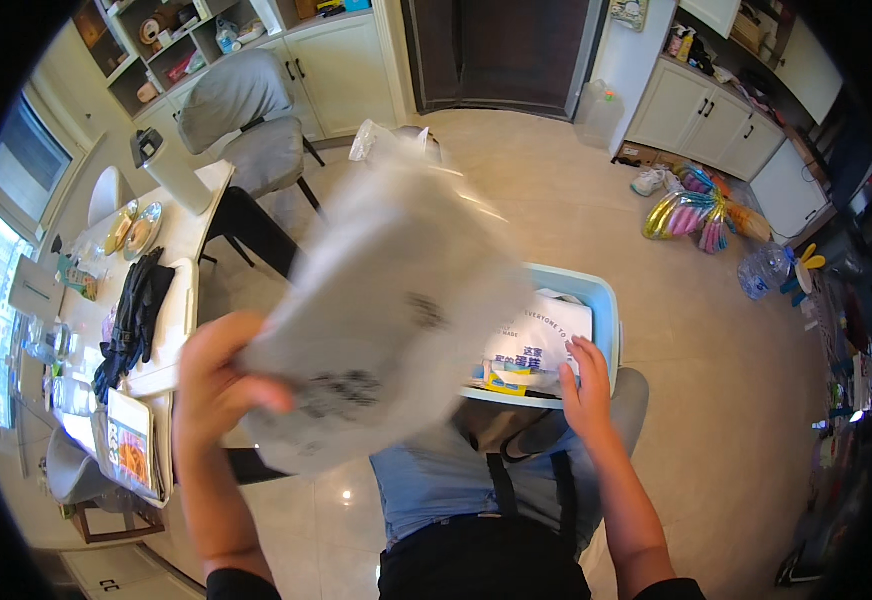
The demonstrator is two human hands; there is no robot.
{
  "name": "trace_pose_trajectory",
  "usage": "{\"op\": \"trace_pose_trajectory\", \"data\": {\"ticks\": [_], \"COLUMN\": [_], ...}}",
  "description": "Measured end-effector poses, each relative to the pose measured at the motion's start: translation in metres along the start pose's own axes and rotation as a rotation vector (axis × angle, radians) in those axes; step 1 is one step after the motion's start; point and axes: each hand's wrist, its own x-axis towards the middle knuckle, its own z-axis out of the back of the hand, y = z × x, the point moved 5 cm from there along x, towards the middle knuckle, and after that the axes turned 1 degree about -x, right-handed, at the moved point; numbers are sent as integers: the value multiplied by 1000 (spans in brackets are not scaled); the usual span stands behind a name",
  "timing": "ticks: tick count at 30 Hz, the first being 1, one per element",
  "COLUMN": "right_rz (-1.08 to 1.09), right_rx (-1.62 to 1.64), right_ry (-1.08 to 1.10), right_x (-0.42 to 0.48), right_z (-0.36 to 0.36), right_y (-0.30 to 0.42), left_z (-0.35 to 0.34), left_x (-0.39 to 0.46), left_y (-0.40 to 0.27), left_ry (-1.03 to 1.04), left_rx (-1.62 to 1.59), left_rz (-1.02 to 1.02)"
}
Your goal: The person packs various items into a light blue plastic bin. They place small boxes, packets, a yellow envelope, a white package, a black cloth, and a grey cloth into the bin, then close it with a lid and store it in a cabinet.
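A large white plastic bag (383, 300), blurred by motion and bearing dark print, is gripped at its lower left by my left hand (226, 382). It hangs in front of me and covers the left part of a light blue plastic bin (607, 315). Inside the bin are a white printed bag (548, 322) and a small yellow and blue packet (507, 377). My right hand (587, 382) reaches over the bin's right side, fingers apart, against or just above the white printed bag; contact is hard to tell.
To the left, a table (215, 187) holds a bottle (173, 172), plates (142, 230), black gloves (136, 315) and a printed bag (132, 442). A grey chair (263, 150) stands beyond. Foil balloons (695, 210) and a large water bottle (764, 270) lie on the floor at right.
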Motion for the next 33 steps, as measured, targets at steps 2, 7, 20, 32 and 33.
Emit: {"op": "trace_pose_trajectory", "data": {"ticks": [2, 7, 20, 32, 33], "right_rz": [-116, -22, -11, 103, 97], "right_rx": [222, -2, -33, -148, -139], "right_ry": [-92, -222, 104, 627, 618], "right_x": [-38, -77, 21, 38, 38], "right_z": [5, 42, -4, -69, -68], "right_y": [-20, -27, 9, -8, -11], "left_z": [-65, -230, -368, -68, -28], "left_x": [59, 99, -22, -123, -136], "left_y": [-2, 64, 116, 117, 122], "left_ry": [274, 366, 425, -253, -313], "left_rx": [-144, 574, 449, 548, 677], "left_rz": [-50, -356, -177, 185, 203]}}
